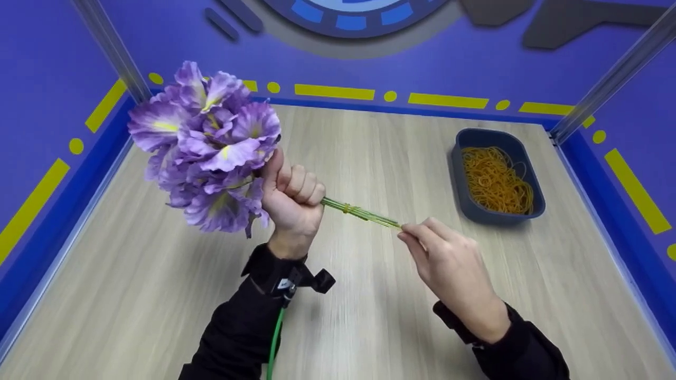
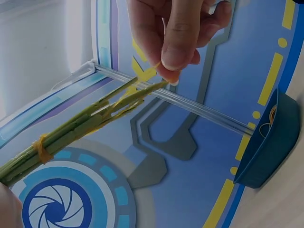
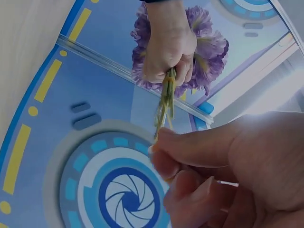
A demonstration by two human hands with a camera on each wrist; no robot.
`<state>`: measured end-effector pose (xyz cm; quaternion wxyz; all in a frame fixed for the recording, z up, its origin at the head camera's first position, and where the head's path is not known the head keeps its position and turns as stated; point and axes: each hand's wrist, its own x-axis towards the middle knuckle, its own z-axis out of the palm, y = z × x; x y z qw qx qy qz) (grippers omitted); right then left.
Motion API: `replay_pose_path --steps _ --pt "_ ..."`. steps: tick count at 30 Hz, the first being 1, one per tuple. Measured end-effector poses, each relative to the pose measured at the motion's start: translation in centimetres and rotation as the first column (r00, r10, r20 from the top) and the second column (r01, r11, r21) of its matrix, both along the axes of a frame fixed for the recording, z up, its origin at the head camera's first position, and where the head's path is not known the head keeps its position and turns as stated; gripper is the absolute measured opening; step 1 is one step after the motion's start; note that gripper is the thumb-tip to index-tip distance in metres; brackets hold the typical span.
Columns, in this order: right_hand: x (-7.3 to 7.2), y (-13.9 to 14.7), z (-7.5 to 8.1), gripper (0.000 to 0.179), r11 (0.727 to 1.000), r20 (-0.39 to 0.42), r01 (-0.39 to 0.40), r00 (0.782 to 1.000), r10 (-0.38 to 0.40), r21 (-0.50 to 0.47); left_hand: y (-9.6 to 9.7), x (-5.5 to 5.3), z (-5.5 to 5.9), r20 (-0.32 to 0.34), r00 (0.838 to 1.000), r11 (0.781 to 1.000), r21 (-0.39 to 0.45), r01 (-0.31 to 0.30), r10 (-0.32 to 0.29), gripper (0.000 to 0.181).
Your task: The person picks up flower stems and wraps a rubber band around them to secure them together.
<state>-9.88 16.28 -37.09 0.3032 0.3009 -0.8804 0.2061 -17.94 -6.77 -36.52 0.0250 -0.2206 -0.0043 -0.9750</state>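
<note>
A bunch of purple artificial irises [image 1: 211, 142] is in my left hand [image 1: 293, 203], whose fingers wrap round the green stems [image 1: 364, 212] just below the blooms. The stems point right and slightly down. An orange-yellow rubber band [image 2: 42, 149] circles them partway along. At the stem ends my right hand [image 1: 449, 264] pinches a stretched yellow rubber band between thumb and fingertips. Part of that band [image 2: 147, 73] shows as a thin strand beside the stem tips in the left wrist view. The right wrist view shows the pinching thumb [image 3: 194, 148] close up.
A dark grey-blue tub [image 1: 462, 198] of loose rubber bands [image 1: 494, 182] stands on the wood-grain table [image 1: 369, 316] at the back right. Blue printed panels [image 1: 348, 74] with metal corner posts enclose the table. A green cable [image 1: 275, 343] runs from the left wrist.
</note>
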Motion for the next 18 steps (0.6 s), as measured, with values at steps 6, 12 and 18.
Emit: replay_pose_path --steps 6,12,18 --pt "0.1 -0.7 -0.8 0.013 0.995 -0.025 -0.08 0.996 0.082 0.054 -0.6 -0.3 0.0 0.159 0.986 0.998 0.008 -0.06 0.058 0.05" --pt "-1.1 0.1 -0.8 0.017 0.999 -0.015 -0.032 0.999 0.033 0.024 -0.8 -0.5 0.2 0.262 0.965 1.0 0.027 -0.001 -0.006 0.049" --pt "-3.2 -0.1 -2.3 0.022 0.99 -0.008 -0.138 0.99 0.137 -0.006 -0.9 -0.5 0.3 0.269 0.955 0.989 0.104 0.103 -0.128 0.049"
